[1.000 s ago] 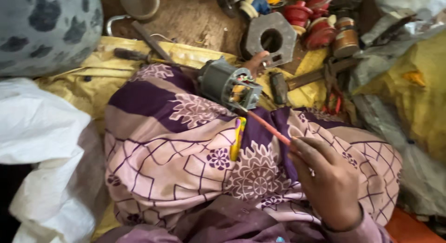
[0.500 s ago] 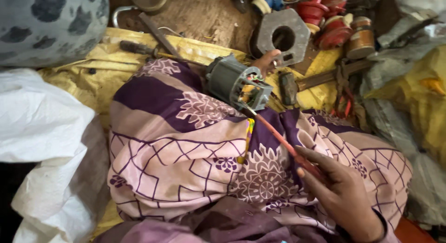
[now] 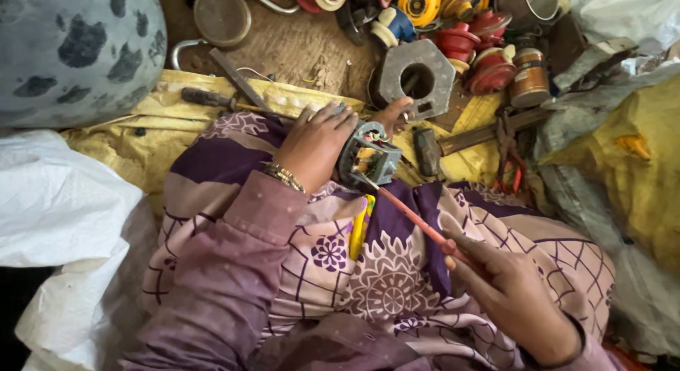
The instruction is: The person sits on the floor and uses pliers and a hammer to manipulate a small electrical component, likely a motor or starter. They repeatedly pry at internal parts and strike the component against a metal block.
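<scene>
A small grey electric motor (image 3: pixel 368 155) rests on my lap, which is covered by purple patterned cloth. My left hand (image 3: pixel 315 141) grips the motor's body from the left, a gold bangle on its wrist. My right hand (image 3: pixel 513 296) holds the red handle of a screwdriver (image 3: pixel 414 218) at the lower right. The screwdriver's tip is pushed into the motor's open end frame. A yellow tool (image 3: pixel 361 226) lies in the fold of cloth between my knees.
A grey hexagonal metal block with a round hole (image 3: pixel 416 77) sits just beyond the motor. Red and yellow wire spools (image 3: pixel 460 41), a hammer (image 3: pixel 428 150), a dark-handled tool (image 3: pixel 205 97), a round lid (image 3: pixel 222 15) and yellow sacking (image 3: pixel 623 165) surround me.
My left hand has come into view and taken hold of the motor, which stood unheld on my lap before. The screwdriver stays pointed into the motor.
</scene>
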